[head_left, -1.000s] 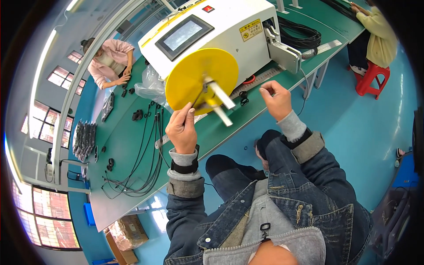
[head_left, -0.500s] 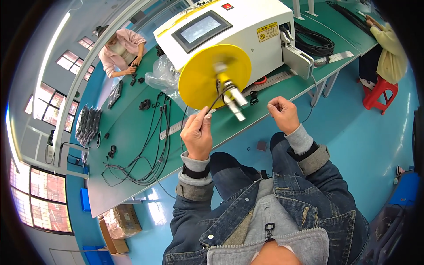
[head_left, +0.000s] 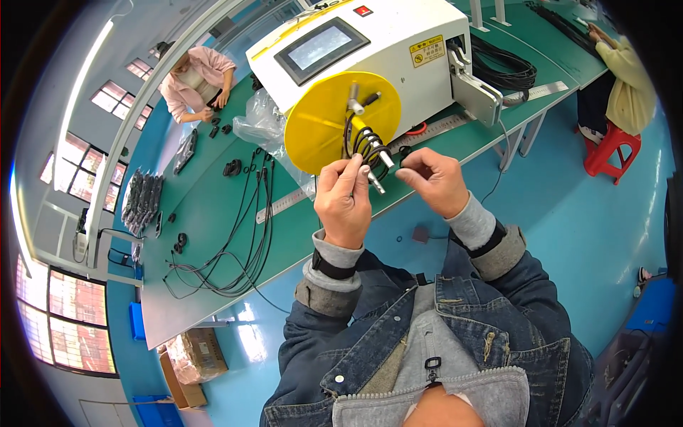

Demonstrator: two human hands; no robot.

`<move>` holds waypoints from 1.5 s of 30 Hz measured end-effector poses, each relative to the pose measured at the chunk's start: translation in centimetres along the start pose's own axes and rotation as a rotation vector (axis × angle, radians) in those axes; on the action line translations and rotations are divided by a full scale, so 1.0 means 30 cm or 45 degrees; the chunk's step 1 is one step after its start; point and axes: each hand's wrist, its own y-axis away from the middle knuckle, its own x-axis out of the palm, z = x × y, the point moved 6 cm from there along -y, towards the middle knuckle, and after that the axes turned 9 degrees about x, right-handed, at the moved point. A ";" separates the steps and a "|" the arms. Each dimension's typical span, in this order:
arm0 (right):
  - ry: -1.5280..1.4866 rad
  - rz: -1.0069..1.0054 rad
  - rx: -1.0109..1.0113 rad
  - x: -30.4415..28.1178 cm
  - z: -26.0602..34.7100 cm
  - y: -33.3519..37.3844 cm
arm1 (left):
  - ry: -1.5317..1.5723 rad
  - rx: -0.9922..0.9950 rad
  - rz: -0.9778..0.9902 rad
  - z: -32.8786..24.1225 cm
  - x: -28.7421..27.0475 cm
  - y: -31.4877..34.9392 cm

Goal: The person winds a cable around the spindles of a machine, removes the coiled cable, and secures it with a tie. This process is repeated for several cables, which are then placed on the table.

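A winding machine with a white body (head_left: 405, 43) stands in front of me, its yellow disc (head_left: 306, 135) facing my way. Black cable (head_left: 376, 148) lies in several loops around the metal prongs (head_left: 385, 158) that stick out from the disc. My left hand (head_left: 343, 206) pinches the cable at the left of the prongs, fingertips close to the loops. Just right of the prong tips is my right hand (head_left: 437, 183), its fingers curled and thumb pointing toward the coil. Whether anything small sits in its fingers is hidden.
Loose black cables (head_left: 242, 263) spread over the green table (head_left: 206, 206) at left, near a steel ruler (head_left: 281, 205) and a clear plastic bag (head_left: 263, 124). A large cable coil (head_left: 505, 64) lies right of the machine. One person (head_left: 196, 82) works at far left; another sits on a red stool (head_left: 612, 153).
The disc and prongs have turned, and cable now loops around the prongs. My left hand has moved right and closer to them; my right hand has moved left toward the coil.
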 end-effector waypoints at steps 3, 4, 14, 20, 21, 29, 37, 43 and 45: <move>-0.009 0.028 -0.015 0.016 0.026 -0.028 | -0.036 0.036 0.024 -0.007 0.025 -0.011; -0.010 0.044 -0.015 0.018 0.027 -0.031 | -0.059 0.051 0.041 -0.013 0.032 -0.008; -0.144 0.111 0.118 0.036 -0.048 -0.070 | -0.089 -0.060 0.095 -0.027 0.018 -0.016; -0.351 0.094 0.071 0.048 -0.030 -0.082 | -0.439 0.107 0.412 -0.110 0.021 -0.049; -0.352 0.100 0.072 0.048 -0.023 -0.079 | -0.616 0.230 0.479 -0.131 0.032 -0.047; 0.233 -0.038 -0.239 0.030 0.060 -0.063 | 0.093 -0.095 0.083 -0.083 -0.036 -0.037; 0.481 -0.063 -0.333 0.023 0.104 -0.054 | -0.402 0.451 0.648 -0.309 0.079 -0.191; 0.593 -0.078 -0.313 0.027 0.071 -0.063 | -0.536 0.360 0.719 -0.190 0.084 -0.109; 0.608 -0.073 -0.287 0.033 0.055 -0.066 | -0.559 0.369 0.659 -0.168 0.072 -0.109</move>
